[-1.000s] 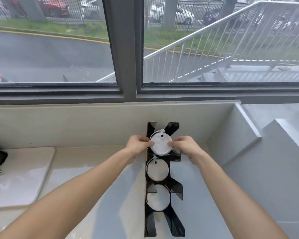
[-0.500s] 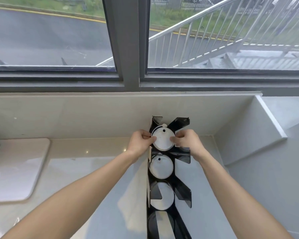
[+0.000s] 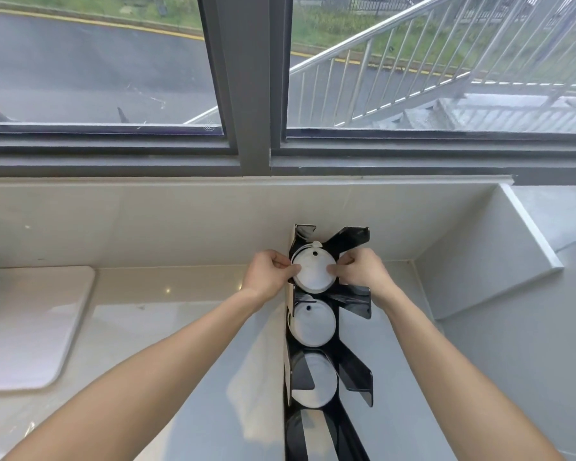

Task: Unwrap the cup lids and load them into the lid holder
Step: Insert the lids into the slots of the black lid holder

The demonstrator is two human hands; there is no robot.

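- This looks like a café or drinks-service counter: a tall black plastic lid holder (image 3: 330, 327) at centre frame stands stocked with round white cup lids (image 3: 313, 322).
- A glossy pale stone countertop (image 3: 187, 327) fills the lower left, backed by a cream tiled wall (image 3: 130, 221).
- Across the top, a grey-framed window (image 3: 243, 94) shows a road and a metal stair railing (image 3: 413, 54).

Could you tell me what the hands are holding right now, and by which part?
Both hold the top stack of white lids in the black lid holder: the left hand pinches its left edge, the right hand its right edge.
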